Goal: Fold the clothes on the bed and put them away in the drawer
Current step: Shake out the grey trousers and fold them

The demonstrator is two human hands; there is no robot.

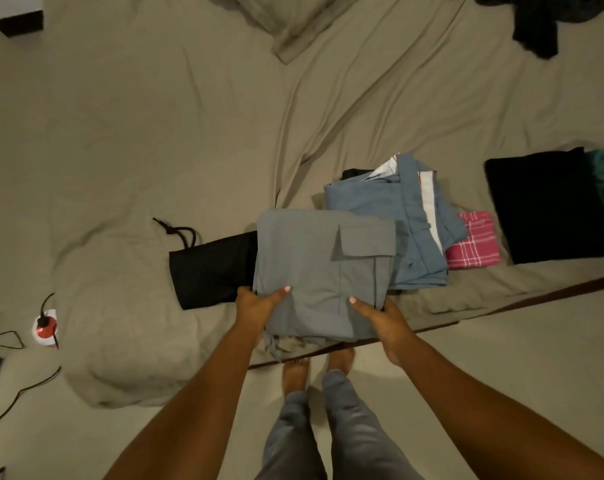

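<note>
Folding mostly done, drawer to come

Your left hand [259, 306] and right hand [380, 317] hold the folded grey trousers [324, 265] at the bed [155, 133] edge, fingers clamped round their near side. One dark heap [543, 22] lies unfolded; no drawer shows.

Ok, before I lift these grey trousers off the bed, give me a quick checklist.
1. Grip on the grey trousers: ok; left hand and right hand each hold the near edge, thumbs on top.
2. Fold: ok; flat, pocket flap up.
3. Free of neighbours: not ok; they overlap the black garment and the blue trousers.
4. Open drawer: cannot tell; not in view.
5. Everything folded: not ok; a dark pile lies crumpled far right.
</note>
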